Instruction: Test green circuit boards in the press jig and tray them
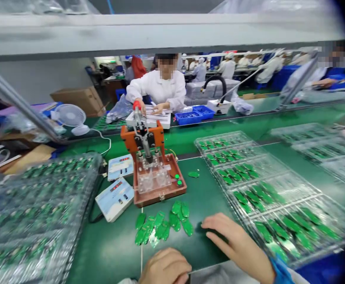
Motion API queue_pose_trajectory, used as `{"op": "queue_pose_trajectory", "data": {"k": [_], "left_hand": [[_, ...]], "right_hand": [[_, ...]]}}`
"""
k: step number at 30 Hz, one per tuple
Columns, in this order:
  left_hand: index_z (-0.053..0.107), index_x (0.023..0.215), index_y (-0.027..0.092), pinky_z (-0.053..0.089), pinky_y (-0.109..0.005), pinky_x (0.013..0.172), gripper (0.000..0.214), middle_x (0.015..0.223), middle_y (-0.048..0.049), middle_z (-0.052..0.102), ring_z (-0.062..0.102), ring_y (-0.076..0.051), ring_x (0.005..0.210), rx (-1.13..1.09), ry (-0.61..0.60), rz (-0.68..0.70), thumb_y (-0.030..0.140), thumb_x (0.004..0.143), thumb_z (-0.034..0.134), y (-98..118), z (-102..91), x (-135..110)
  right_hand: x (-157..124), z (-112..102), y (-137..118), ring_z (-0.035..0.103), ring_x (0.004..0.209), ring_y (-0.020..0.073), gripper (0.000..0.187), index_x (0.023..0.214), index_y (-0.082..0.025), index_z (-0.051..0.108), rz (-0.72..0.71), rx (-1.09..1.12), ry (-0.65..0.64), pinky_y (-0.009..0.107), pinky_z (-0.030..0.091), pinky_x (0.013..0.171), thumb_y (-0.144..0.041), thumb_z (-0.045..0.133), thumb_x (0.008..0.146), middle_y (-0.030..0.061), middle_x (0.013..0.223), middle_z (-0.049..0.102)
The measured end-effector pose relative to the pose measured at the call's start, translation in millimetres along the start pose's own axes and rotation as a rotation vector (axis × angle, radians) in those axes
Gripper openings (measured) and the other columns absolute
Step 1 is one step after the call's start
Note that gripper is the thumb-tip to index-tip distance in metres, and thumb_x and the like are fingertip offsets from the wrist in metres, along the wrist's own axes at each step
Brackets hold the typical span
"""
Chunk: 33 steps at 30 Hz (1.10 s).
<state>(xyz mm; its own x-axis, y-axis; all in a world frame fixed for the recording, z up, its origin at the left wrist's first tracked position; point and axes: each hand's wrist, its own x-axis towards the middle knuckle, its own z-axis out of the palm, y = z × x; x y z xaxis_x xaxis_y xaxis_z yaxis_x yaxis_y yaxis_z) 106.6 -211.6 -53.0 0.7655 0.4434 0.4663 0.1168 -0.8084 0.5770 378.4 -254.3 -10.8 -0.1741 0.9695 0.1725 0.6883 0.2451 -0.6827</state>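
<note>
A loose pile of green circuit boards (160, 225) lies on the green bench (110, 244) in front of me. Just below the pile, at the bench's near edge, my left hand (166, 267) has its fingers curled; whatever they may hold is hidden. To the right of the pile, my right hand (230, 234) reaches over the bench with fingers stretched and thumb apart, nothing visible between them. Behind the pile stands a test fixture (160, 194) with a brown base, an orange frame and a clear plate. One single board (193, 174) lies to the right of it.
A clear tray (290, 177) partly filled with green boards spans the right side. Stacked trays of boards (42, 209) take up the left. Two meter boxes (115, 199) adjoin the fixture. A white fan (71, 116) and a co-worker (163, 88) are beyond; a shelf (160, 33) hangs overhead.
</note>
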Motion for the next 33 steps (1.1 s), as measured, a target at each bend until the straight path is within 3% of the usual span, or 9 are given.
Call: {"op": "queue_pose_trajectory", "data": {"k": [5, 9, 14, 26, 33], "left_hand": [[0.070, 0.099, 0.021, 0.059, -0.028, 0.079, 0.018, 0.093, -0.0054, 0.076, 0.071, -0.017, 0.087, 0.132, 0.055, -0.290, 0.015, 0.099, 0.053, -5.8, -78.6, -13.4], [0.075, 0.108, 0.024, 0.058, -0.037, 0.096, 0.023, 0.117, -0.0065, 0.075, 0.069, -0.021, 0.111, 0.264, 0.027, -0.430, 0.020, 0.100, 0.054, -33.0, -113.2, -23.9], [0.074, 0.120, 0.027, 0.055, -0.046, 0.106, 0.031, 0.137, -0.0060, 0.068, 0.063, -0.025, 0.126, 0.302, -0.110, -0.459, 0.019, 0.096, 0.056, -54.2, -115.8, -22.6], [0.073, 0.121, 0.028, 0.055, -0.046, 0.104, 0.030, 0.140, -0.0050, 0.065, 0.062, -0.025, 0.124, 0.301, -0.167, -0.464, 0.021, 0.097, 0.057, -59.2, -115.5, -22.6], [0.073, 0.109, 0.024, 0.056, -0.038, 0.098, 0.019, 0.126, -0.0073, 0.068, 0.065, -0.023, 0.115, 0.280, -0.015, -0.455, 0.022, 0.093, 0.064, -41.9, -122.7, -19.8]], "right_hand": [[26.4, 35.6, 14.8, 0.066, 0.118, 0.0235, 0.023, 0.114, -0.030, 0.071, 0.041, 0.039, 0.070, 0.041, 0.056, 0.103, -0.040, 0.055, 0.100, 0.0058, 0.124, 0.071], [50.9, 41.3, 27.9, 0.063, 0.123, 0.0266, 0.029, 0.116, -0.028, 0.071, 0.047, 0.046, 0.072, 0.048, 0.055, 0.105, -0.047, 0.061, 0.096, 0.0080, 0.130, 0.069], [65.2, 40.5, 28.1, 0.061, 0.126, 0.0280, 0.031, 0.115, -0.028, 0.072, 0.047, 0.026, -0.030, 0.050, 0.053, 0.107, -0.049, 0.066, 0.092, 0.0082, 0.133, 0.068], [65.6, 44.6, 31.6, 0.059, 0.127, 0.0264, 0.025, 0.115, -0.028, 0.070, 0.061, 0.092, -0.059, 0.048, 0.051, 0.108, -0.041, 0.067, 0.093, 0.0058, 0.132, 0.068], [70.5, 29.7, 18.1, 0.062, 0.123, 0.0266, 0.028, 0.113, -0.029, 0.069, 0.021, 0.141, 0.101, 0.046, 0.054, 0.104, -0.047, 0.068, 0.092, 0.0075, 0.130, 0.069]]}}
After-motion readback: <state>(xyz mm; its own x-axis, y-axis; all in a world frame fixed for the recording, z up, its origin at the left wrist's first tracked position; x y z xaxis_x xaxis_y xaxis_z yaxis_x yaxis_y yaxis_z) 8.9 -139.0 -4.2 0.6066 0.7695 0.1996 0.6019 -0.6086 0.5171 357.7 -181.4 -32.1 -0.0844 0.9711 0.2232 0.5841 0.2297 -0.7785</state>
